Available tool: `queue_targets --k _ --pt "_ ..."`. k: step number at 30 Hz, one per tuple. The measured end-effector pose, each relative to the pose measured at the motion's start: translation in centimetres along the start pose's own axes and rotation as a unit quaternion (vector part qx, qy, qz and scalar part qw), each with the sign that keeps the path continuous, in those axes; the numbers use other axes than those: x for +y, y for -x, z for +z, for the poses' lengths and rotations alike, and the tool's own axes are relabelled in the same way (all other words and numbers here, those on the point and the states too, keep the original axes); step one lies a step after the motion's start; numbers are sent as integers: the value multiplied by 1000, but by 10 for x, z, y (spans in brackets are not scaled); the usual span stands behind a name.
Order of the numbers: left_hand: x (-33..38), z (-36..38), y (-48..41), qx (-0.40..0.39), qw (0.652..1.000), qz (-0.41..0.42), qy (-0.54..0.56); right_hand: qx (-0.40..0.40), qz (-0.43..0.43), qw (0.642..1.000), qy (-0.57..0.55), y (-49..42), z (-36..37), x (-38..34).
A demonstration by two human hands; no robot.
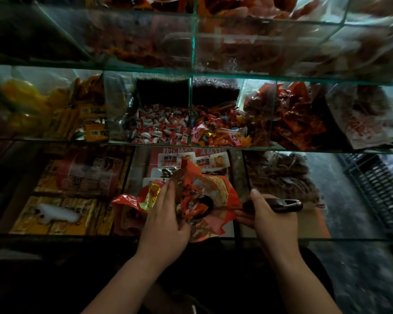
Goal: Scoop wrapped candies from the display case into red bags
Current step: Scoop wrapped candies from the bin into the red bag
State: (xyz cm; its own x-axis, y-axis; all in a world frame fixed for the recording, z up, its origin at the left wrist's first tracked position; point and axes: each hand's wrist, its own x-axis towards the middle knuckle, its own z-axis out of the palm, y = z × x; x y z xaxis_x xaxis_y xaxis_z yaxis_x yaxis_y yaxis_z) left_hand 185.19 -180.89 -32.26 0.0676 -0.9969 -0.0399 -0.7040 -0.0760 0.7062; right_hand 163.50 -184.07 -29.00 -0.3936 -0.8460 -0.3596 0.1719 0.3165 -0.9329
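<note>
My left hand point(162, 219) grips the crumpled mouth of a red bag point(216, 189) with gold print, held over the lowest glass shelf. My right hand point(271, 219) holds the dark handle of a scoop point(281, 205). The scoop's bowl sits inside the bag's opening among wrapped candies point(194, 207). On the middle shelf of the glass display case point(192, 53), one compartment holds red-and-white wrapped candies point(161, 125) and the one to its right holds mixed coloured wrapped candies point(216, 130).
Yellow and orange packets point(86, 114) fill the left middle compartment. Red snack packs point(297, 118) lie at the right. Boxed goods point(77, 189) and brown snacks point(279, 175) sit under the lowest glass. A dark crate point(377, 186) stands on the floor at right.
</note>
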Motion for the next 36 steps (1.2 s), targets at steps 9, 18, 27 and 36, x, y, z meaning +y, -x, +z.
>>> queue_targets --k 9,18,27,36 --pt "15 2 -1 39 994 69 -81 -2 -6 999 -32 7 -12 -17" --pt "18 -4 -2 102 988 113 -31 -2 -48 997 -65 27 -34 -24" --pt "35 1 -32 41 980 136 -141 -110 -52 990 -66 48 -44 -53" --pt "44 -1 -31 93 982 151 -67 -133 -71 982 -114 64 -57 -75"
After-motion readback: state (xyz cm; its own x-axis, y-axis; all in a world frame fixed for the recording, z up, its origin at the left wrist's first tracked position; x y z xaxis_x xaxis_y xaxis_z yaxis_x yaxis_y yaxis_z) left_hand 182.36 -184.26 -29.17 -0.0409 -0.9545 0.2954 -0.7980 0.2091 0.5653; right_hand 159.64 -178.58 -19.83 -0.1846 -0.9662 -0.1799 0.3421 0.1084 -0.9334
